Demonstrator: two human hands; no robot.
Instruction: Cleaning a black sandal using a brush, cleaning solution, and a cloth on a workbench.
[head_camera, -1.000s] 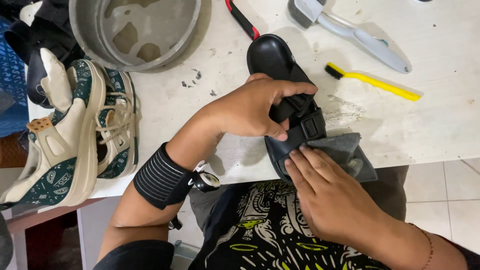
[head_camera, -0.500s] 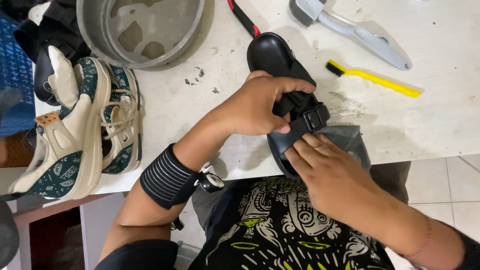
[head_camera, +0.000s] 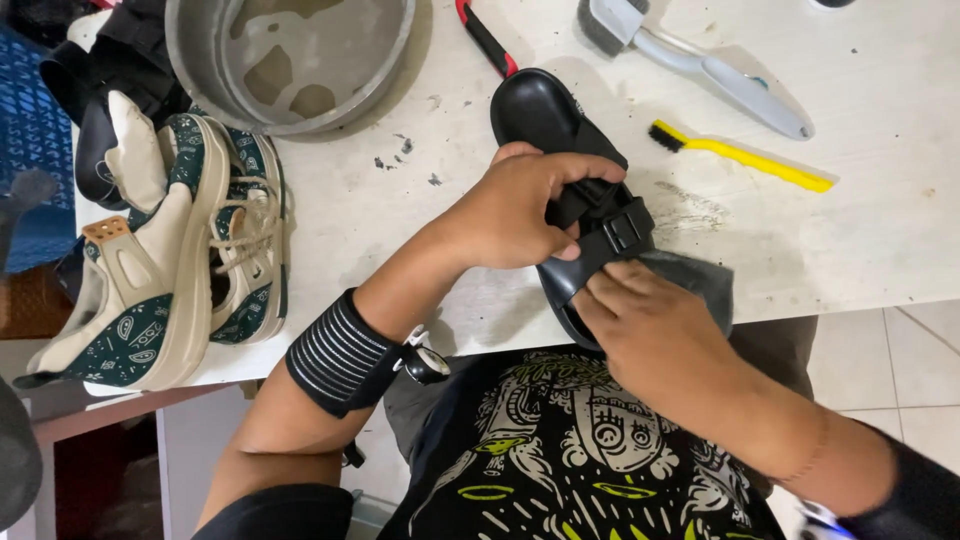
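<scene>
Gripping black sandal: left hand; right hand hides heel, cloth.

We seem to be at a shoe-cleaning workshop, scuffed white counter, brushes upper right, metal basin and waiting sneakers at left

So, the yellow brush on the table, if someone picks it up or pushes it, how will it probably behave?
The yellow brush looks thin and plastic, so it is probably light and fairly stiff. It lies flat on the white table, and the handle seems flattish, so a push would likely make it slide or spin, not roll. The dark bristles at one end may drag a little.
</scene>
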